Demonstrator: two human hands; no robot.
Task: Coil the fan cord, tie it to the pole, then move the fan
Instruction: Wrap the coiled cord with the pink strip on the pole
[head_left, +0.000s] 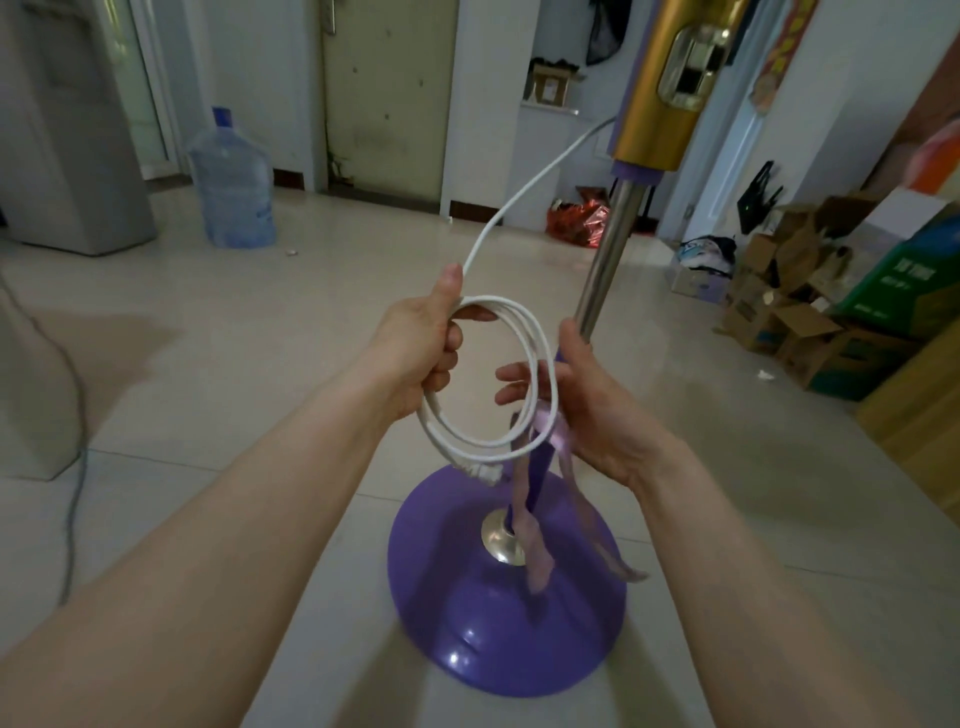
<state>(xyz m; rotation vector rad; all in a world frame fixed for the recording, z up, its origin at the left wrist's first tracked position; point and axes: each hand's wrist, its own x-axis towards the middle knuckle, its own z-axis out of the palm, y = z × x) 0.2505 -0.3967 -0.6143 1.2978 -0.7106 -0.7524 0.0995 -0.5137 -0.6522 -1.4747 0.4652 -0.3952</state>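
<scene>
White cord (540, 364), looped into a coil, is clamped in the closed left hand (423, 345). The right hand (582, 400), fingers loosely curled, touches the coil's far side and a lilac ribbon (550, 434) against the pole (605, 265). Below both sits the purple base (467, 613).

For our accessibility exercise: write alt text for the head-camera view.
A left hand holds a coiled white cord beside a fan's pole, where the right hand handles a lilac ribbon above the purple base.
</scene>
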